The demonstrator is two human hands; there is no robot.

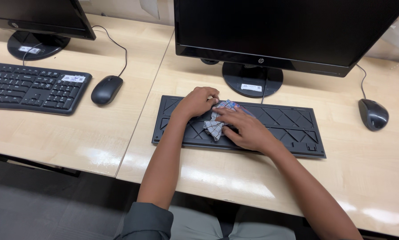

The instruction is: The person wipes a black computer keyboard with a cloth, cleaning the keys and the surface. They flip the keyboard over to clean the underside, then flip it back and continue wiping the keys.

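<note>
At frame centre, a keyboard (270, 126) lies face-down on the table (217, 173) — both hands pinch a checked cloth (217, 124) against its underside: left hand (198, 102) curled, right hand (246, 129) flatter.

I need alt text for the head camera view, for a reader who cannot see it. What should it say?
Two bare hands, left hand and right hand, press a checked cloth on a black keyboard lying upside down on a light wooden desk. A dark monitor stands behind it, with a black mouse to the right.
</note>
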